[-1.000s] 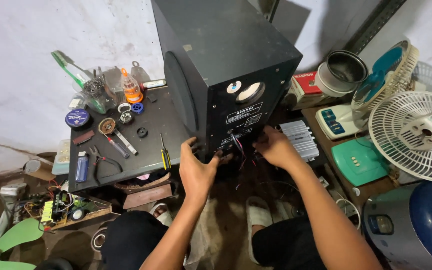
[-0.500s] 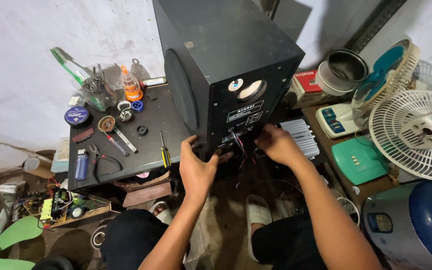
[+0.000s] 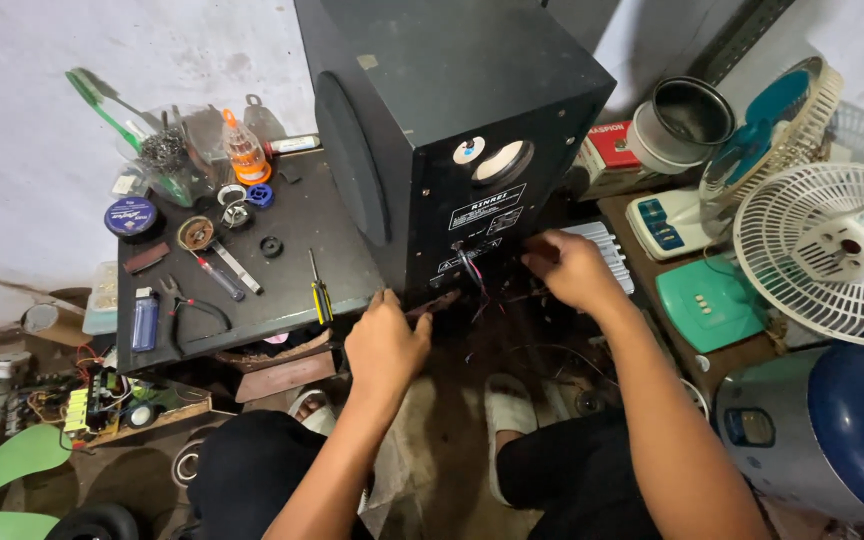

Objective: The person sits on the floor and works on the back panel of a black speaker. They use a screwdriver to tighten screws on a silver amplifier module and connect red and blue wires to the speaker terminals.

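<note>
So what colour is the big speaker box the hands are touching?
The speaker box is black, seen best in the head view.

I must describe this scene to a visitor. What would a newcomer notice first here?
First, the big black speaker box standing in the middle on the dark table. Both hands work at its lower back edge: the left hand at the bottom corner, the right hand by the loose wires. White fans stand at right.

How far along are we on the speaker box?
Done: the black speaker cabinet stands on the work table with its back panel facing the person. In hand: left hand grips the bottom edge, right hand works at the loose wires. Left: wires hang unconnected; the screwdriver lies unused.
</note>
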